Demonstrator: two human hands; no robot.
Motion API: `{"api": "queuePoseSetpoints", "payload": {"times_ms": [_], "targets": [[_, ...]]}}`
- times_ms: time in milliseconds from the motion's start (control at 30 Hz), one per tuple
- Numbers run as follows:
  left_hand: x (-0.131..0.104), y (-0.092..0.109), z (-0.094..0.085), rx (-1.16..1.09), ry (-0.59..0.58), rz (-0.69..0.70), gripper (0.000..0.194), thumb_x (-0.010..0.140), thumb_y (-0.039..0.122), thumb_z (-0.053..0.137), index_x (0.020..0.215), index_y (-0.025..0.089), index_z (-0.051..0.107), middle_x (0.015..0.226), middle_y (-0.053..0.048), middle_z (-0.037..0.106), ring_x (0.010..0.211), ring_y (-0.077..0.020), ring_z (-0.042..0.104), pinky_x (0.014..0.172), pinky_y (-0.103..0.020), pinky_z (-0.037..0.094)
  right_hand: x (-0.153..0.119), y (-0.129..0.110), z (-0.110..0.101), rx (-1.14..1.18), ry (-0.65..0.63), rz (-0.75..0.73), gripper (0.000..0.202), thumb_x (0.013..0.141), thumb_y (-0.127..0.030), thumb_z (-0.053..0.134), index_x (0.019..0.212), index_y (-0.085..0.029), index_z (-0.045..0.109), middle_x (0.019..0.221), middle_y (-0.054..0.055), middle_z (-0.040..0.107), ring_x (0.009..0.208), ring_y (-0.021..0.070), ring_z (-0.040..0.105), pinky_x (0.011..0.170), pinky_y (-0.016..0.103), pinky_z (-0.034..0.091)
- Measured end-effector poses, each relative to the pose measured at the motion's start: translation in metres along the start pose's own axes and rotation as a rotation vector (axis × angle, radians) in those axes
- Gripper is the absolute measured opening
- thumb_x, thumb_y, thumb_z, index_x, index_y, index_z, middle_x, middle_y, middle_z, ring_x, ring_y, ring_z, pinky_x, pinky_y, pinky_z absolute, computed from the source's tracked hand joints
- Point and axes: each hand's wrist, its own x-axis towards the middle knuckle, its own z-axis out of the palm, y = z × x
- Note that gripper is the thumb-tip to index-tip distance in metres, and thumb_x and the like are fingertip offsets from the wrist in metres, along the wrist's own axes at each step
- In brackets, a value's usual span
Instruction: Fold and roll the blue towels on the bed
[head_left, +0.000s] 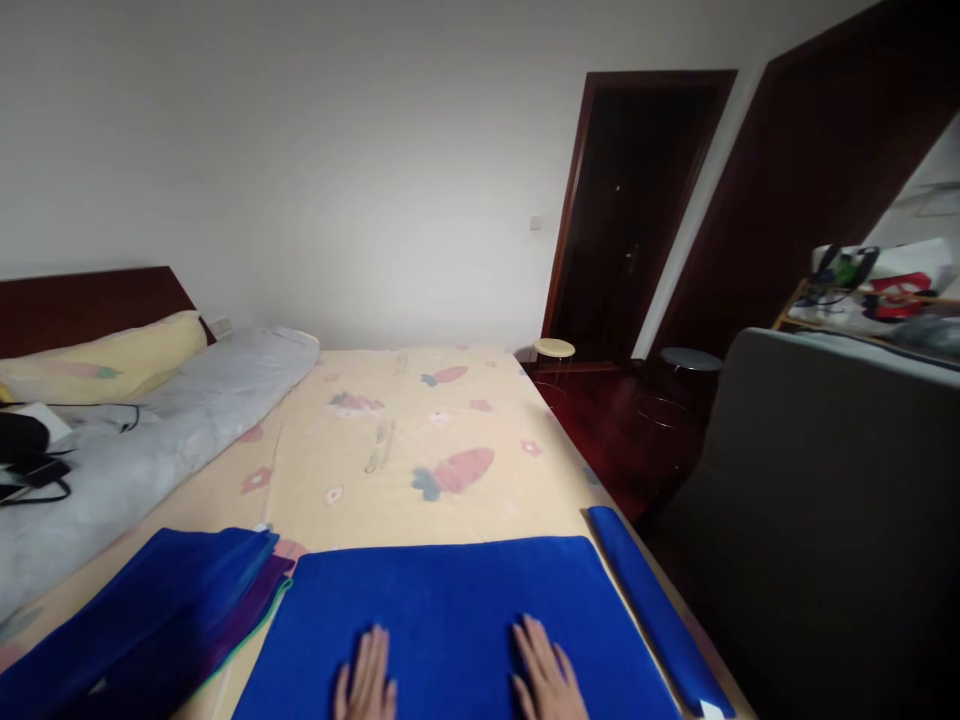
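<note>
A blue cloth (450, 600) lies spread flat on the bed at the bottom centre. My left hand (365, 678) rests palm down on its left part, fingers stretched out. On the right part lies my right hand (546, 672), also flat with its fingers apart. Neither hand holds anything. To the left is a pile of folded blue cloths (157, 600), with a purple cloth (255, 602) and a green edge showing. A rolled or narrowly folded blue cloth (652, 605) with a white tag lies along the bed's right edge.
The bed (405, 400) has a patterned yellow sheet. A grey quilt (172, 410), a yellow pillow (112, 358) and a black item with cables (34, 470) are at the left. Two stools, yellow (553, 348) and dark (690, 359), and a dark grey panel (832, 500) stand right.
</note>
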Motion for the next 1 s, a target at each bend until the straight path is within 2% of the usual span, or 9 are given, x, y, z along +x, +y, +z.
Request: {"api": "queuePoseSetpoints", "payload": {"times_ms": [100, 200, 300, 500, 633, 700, 800, 900, 1000], "targets": [[0.036, 0.065, 0.009, -0.077, -0.124, 0.262, 0.058, 0.09, 0.021, 0.027, 0.145, 0.034, 0.013, 0.153, 0.006, 0.03, 0.139, -0.0157, 0.034, 0.112, -0.039, 0.034, 0.051, -0.055, 0.014, 0.113, -0.163, -0.28, 0.054, 0.097, -0.039, 0.029, 0.148, -0.035, 0.012, 0.155, 0.0, 0.023, 0.141, 0.0228, 0.028, 0.113, 0.046, 0.032], [0.078, 0.081, -0.001, -0.096, -0.202, 0.283, 0.055, 0.093, 0.025, 0.024, 0.145, 0.035, 0.013, 0.155, 0.006, 0.025, 0.142, -0.0167, 0.029, 0.115, -0.045, 0.029, 0.092, -0.062, 0.017, 0.141, -0.197, -0.342, 0.054, 0.097, -0.043, 0.029, 0.148, -0.035, 0.014, 0.155, 0.001, 0.024, 0.142, 0.0233, 0.026, 0.115, 0.049, 0.028], [0.115, 0.037, -0.017, -0.037, -0.245, 0.106, 0.052, 0.095, 0.04, 0.023, 0.146, 0.034, 0.019, 0.157, 0.002, 0.023, 0.144, -0.0195, 0.024, 0.116, -0.05, 0.023, 0.119, -0.016, 0.008, 0.039, -0.142, -0.143, 0.055, 0.095, -0.052, 0.029, 0.146, -0.033, 0.024, 0.155, 0.002, 0.025, 0.143, 0.0241, 0.024, 0.115, 0.052, 0.023], [0.141, -0.105, -0.025, 0.1, -0.159, -0.345, 0.061, 0.092, 0.049, 0.021, 0.148, 0.028, 0.018, 0.16, -0.003, 0.019, 0.146, -0.0229, 0.017, 0.115, -0.05, 0.021, 0.123, 0.111, -0.013, -0.273, 0.037, 0.372, 0.066, 0.091, -0.056, 0.024, 0.147, -0.022, 0.026, 0.156, 0.006, 0.024, 0.145, 0.0233, 0.017, 0.116, 0.048, 0.019], [0.143, -0.139, -0.026, 0.022, -0.171, -0.477, 0.067, 0.09, 0.055, 0.02, 0.15, 0.025, 0.015, 0.161, -0.006, 0.013, 0.145, -0.0279, 0.021, 0.11, -0.052, 0.029, 0.12, 0.137, -0.021, -0.284, 0.051, 0.37, 0.07, 0.09, -0.058, 0.02, 0.147, -0.018, 0.029, 0.155, 0.008, 0.027, 0.144, 0.0228, 0.02, 0.114, 0.045, 0.023], [0.145, -0.129, -0.029, 0.032, -0.189, -0.509, 0.064, 0.092, 0.049, 0.019, 0.149, 0.021, 0.017, 0.161, -0.008, 0.014, 0.145, -0.0276, 0.021, 0.111, -0.052, 0.027, 0.121, 0.127, -0.023, -0.286, 0.124, 0.359, 0.073, 0.09, -0.058, 0.019, 0.143, -0.012, 0.036, 0.152, 0.013, 0.033, 0.142, 0.0262, 0.025, 0.115, 0.047, 0.022], [0.144, -0.084, -0.032, 0.082, -0.086, -0.419, 0.056, 0.095, 0.034, 0.015, 0.149, 0.019, 0.019, 0.159, -0.011, 0.017, 0.147, -0.0232, 0.015, 0.113, -0.054, 0.021, 0.112, 0.083, -0.013, -0.241, 0.256, 0.261, 0.069, 0.092, -0.054, 0.02, 0.139, -0.009, 0.043, 0.149, 0.016, 0.036, 0.14, 0.0294, 0.029, 0.113, 0.051, 0.024], [0.135, -0.014, -0.028, 0.061, 0.005, -0.126, 0.053, 0.095, 0.03, 0.016, 0.148, 0.027, 0.016, 0.158, -0.007, 0.021, 0.147, -0.0209, 0.012, 0.114, -0.054, 0.017, 0.082, 0.015, 0.018, -0.104, 0.234, -0.016, 0.053, 0.095, -0.045, 0.03, 0.142, -0.023, 0.04, 0.151, 0.008, 0.036, 0.138, 0.0255, 0.036, 0.108, 0.047, 0.036], [0.124, 0.054, -0.02, -0.084, -0.172, 0.23, 0.053, 0.096, 0.035, 0.017, 0.148, 0.032, 0.009, 0.158, 0.0, 0.023, 0.146, -0.0172, 0.018, 0.117, -0.047, 0.02, 0.04, -0.049, 0.055, 0.021, 0.169, -0.263, 0.05, 0.09, -0.041, 0.046, 0.139, -0.039, 0.04, 0.137, 0.003, 0.056, 0.122, 0.026, 0.055, 0.09, 0.041, 0.051]]}}
